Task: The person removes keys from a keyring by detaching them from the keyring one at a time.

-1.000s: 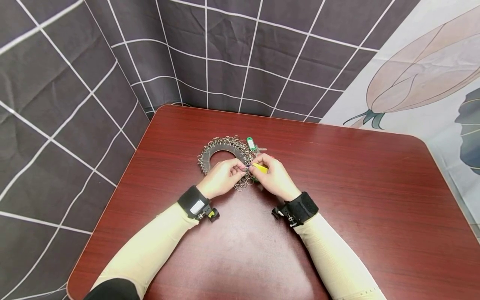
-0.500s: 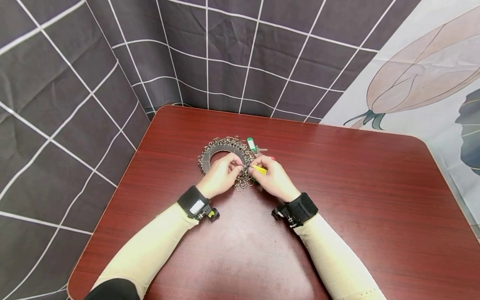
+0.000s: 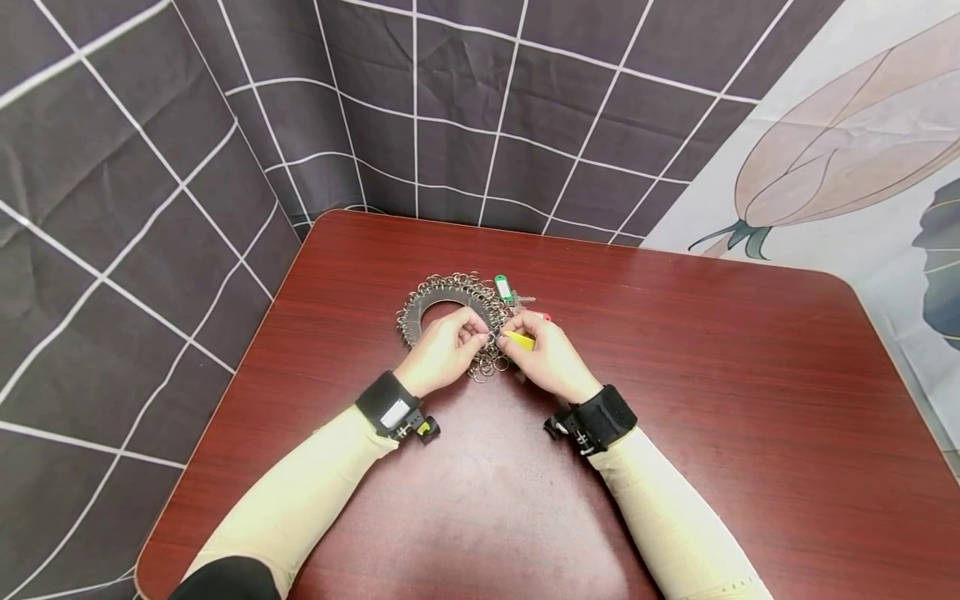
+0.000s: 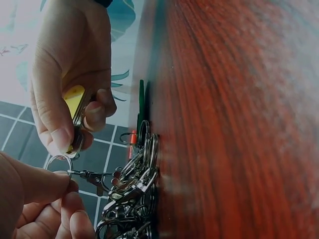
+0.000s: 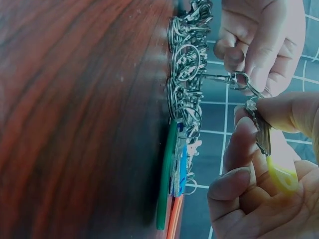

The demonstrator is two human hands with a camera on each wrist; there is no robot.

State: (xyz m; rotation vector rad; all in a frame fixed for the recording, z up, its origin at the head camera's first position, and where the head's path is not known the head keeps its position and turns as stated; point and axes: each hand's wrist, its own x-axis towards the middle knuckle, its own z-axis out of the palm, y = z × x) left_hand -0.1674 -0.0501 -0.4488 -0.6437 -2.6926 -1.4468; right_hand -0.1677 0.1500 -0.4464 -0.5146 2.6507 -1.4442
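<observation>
Pinching split ring (image 4: 61,160): left hand (image 3: 444,351) | gripping yellow-tagged key (image 5: 271,154): right hand (image 3: 550,354) | above key-ring organizer (image 3: 450,310)

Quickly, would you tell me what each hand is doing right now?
Left hand: pinches a small split ring on a swivel clasp.
Right hand: grips a key with a yellow tag.

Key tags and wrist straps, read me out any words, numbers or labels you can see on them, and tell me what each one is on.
No text can be read anywhere.
Green key tag: has a white label window, too small to read.
Yellow key tag in the right hand: no writing shows.
White patch on the left wrist strap: blurred, unreadable.
Key held in the right hand: no legible stamp.
</observation>
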